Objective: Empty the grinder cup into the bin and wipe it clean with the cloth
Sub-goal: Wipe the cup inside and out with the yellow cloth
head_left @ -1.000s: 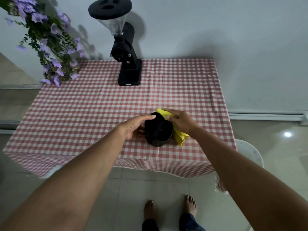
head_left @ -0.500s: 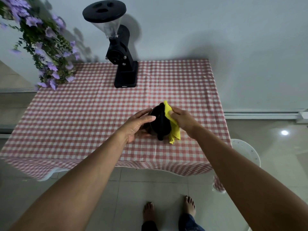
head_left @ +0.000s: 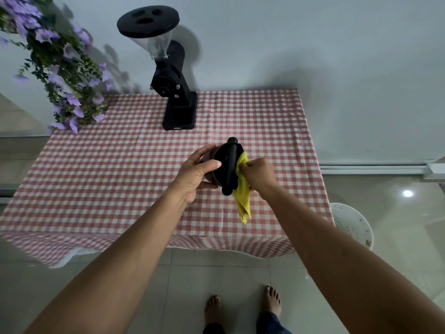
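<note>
Item: grinder cup [head_left: 220, 165], black. We are holding it tipped on its side over the gingham tablecloth [head_left: 120, 177], at 6 o'clock from the coffee grinder [head_left: 173, 88]. Its body is pointing toward 9 o'clock into our left hand [head_left: 195, 174], whose fingers and thumb are curling round it. Its bar handle [head_left: 230, 165] is running from 12 to 6 o'clock. Our right hand [head_left: 260, 175] is pinching the yellow cloth [head_left: 243, 198] against the cup's 3 o'clock side, the cloth's tail hanging toward 6 o'clock. A white bin [head_left: 351, 222] is standing on the floor at 4 o'clock.
</note>
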The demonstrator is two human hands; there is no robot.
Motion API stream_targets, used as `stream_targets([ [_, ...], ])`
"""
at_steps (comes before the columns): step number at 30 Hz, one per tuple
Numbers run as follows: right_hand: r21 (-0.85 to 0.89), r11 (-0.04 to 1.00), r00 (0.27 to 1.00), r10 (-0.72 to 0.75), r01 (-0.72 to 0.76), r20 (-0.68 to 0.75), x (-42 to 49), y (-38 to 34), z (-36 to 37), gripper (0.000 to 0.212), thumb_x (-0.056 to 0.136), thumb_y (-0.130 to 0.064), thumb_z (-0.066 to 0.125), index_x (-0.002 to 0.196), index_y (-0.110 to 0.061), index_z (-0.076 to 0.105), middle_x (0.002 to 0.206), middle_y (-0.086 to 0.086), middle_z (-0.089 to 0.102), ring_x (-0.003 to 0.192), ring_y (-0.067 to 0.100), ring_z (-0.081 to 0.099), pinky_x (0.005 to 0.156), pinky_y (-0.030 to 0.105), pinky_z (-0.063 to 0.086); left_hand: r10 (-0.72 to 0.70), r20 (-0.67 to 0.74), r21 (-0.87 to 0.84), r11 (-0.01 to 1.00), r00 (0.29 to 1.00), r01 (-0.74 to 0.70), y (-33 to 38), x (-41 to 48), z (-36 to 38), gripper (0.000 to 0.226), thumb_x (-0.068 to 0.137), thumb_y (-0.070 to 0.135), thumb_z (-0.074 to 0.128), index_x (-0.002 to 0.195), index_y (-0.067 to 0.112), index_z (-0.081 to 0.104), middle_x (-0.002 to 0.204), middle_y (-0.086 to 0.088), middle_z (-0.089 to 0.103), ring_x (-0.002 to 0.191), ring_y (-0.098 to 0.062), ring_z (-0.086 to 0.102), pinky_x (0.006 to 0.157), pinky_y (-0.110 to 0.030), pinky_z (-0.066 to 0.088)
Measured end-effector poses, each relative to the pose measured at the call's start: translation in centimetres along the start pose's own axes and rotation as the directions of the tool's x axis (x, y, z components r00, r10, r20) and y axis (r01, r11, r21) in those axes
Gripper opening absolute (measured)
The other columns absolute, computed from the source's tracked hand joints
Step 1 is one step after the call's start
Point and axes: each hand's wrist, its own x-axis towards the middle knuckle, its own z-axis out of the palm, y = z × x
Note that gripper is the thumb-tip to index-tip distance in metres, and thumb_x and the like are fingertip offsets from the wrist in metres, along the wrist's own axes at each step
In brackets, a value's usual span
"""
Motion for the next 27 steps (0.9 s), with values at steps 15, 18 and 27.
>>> stream_targets([
  [15,-0.762,0.55,0.909,-0.398,0.342,0.121,-0.7,-4.5,-1.2,0.016,0.098,-0.029,0.046,0.1,-0.024,0.061,0.083,-0.002,0.063,0.074,0.019,0.059,0.061,0.032,0.041,-0.21,0.051,0.414,0.894,0.976,0.171,4.1,0.4,0.0,0.053,0.074,0.059,0.079,0.114,0.024,0.074,0.113,-0.01,0.075,0.102,-0.03,0.071,0.083,-0.051,0.063],
  [18,-0.782,0.421,0.822,-0.535,0.459,0.195,-0.8,-4.5,-1.3,0.019,0.098,-0.029,0.045,0.112,-0.03,0.058,0.083,-0.008,0.06,0.073,0.017,0.058,0.062,0.031,0.04,-0.184,0.034,0.457,0.877,0.982,0.148,4.4,0.7,0.0,0.049,0.074,0.037,0.086,0.115,0.015,0.071,0.109,-0.013,0.076,0.097,-0.032,0.074,0.075,-0.05,0.064],
  [27,-0.657,0.61,0.849,-0.521,0.443,0.088,-0.4,-1.6,-1.2,0.032,0.101,-0.035,0.041,0.128,-0.034,0.057,0.119,-0.007,0.066,0.1,0.02,0.064,0.077,0.033,0.051,-0.106,-0.103,0.36,0.923,0.989,0.137,2.5,0.6,0.7,0.024,0.078,0.014,0.078,0.1,0.013,0.069,0.095,-0.014,0.075,0.085,-0.032,0.075,0.071,-0.057,0.063],
])
